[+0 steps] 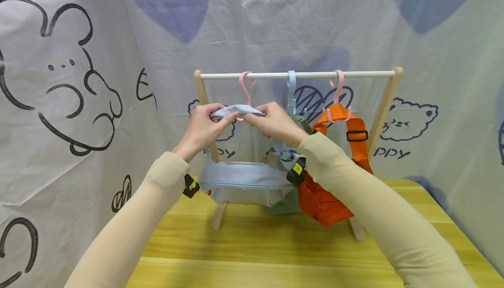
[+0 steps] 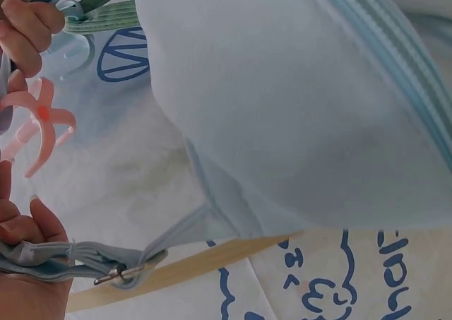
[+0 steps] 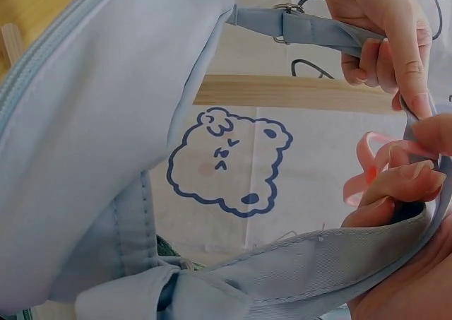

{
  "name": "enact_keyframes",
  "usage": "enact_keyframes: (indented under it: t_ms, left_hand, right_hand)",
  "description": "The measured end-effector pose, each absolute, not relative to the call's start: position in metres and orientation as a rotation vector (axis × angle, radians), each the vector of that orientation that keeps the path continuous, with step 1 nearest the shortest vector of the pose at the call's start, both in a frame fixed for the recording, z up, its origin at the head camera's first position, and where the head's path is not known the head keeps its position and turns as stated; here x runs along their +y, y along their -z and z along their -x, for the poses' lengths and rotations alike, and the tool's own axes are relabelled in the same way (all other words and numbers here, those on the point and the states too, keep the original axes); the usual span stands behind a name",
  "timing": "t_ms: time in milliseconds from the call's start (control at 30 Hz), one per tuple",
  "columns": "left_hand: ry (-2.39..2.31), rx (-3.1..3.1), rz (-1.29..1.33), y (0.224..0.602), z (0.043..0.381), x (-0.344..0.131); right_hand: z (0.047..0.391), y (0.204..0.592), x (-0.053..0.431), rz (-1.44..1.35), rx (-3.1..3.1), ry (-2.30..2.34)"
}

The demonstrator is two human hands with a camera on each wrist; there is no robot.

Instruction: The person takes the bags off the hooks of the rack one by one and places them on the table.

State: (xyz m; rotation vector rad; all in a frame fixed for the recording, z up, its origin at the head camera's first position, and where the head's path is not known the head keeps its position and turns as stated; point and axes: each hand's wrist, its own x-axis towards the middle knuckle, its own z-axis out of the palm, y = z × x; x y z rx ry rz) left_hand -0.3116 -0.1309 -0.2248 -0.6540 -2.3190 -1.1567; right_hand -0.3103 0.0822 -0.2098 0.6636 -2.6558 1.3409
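Note:
A light blue bag (image 1: 246,175) with a zipper hangs by its strap (image 1: 236,110) from both hands, in front of the rack. My left hand (image 1: 201,127) grips the strap's left part, thumb along it. The right hand (image 1: 277,124) pinches the strap a little to the right. Just behind the strap is a pink hook (image 1: 244,87), hung on the white rail (image 1: 267,76); its lower prongs show in the right wrist view as a pink hook (image 3: 371,166). Whether strap and hook touch, I cannot tell. A metal buckle (image 2: 119,272) sits on the strap near the left hand.
An orange bag (image 1: 327,196) hangs at the right from another pink hook (image 1: 338,84). Between them a blue hook (image 1: 291,91) carries a green bag (image 1: 289,205), mostly hidden. The wooden rack (image 1: 383,113) stands on a yellow wood-grain table (image 1: 252,253) before a printed curtain (image 1: 252,21).

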Motion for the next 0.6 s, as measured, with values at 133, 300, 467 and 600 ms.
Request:
enact_keyframes:
  t_ms: [133, 300, 467, 600]
  left_hand:
    - [1.17, -2.278, 0.659, 0.2257, 0.3089, -0.1299]
    - [1.186, -2.257, 0.658, 0.2266, 0.3066, -0.1278]
    - [1.197, -2.223, 0.649, 0.2263, 0.303, -0.1259]
    - [1.196, -2.19, 0.642, 0.2271, 0.3012, -0.1246]
  right_hand:
    - [0.3104, 0.2091, 0.0815, -0.666, -2.627, -1.337]
    - [0.3093, 0.209, 0.0794, -0.631, -2.59, -1.294]
    - [0.308, 0.2092, 0.0768, -0.593, -2.527, -1.249]
    - [0.3069, 0.2091, 0.0753, -0.58, -2.497, -1.236]
